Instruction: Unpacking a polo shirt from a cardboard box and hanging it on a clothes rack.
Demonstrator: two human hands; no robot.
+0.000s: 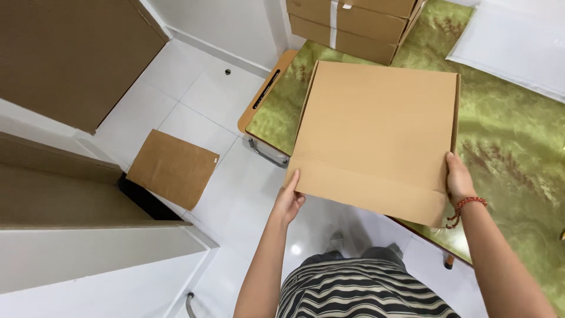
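Both arms out fwd, left hand & right hand each w/ grip closed on flat cardboard box edges.

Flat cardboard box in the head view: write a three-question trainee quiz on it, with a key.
1. True or false: both hands hold the flat cardboard box.
2. Which wrist wears a red bracelet? A) left B) right
3. What lies on the white floor to the left of the table?

Key:
1. True. The left hand has its grip on the near left corner; the right hand on the near right edge.
2. B
3. A loose cardboard sheet.
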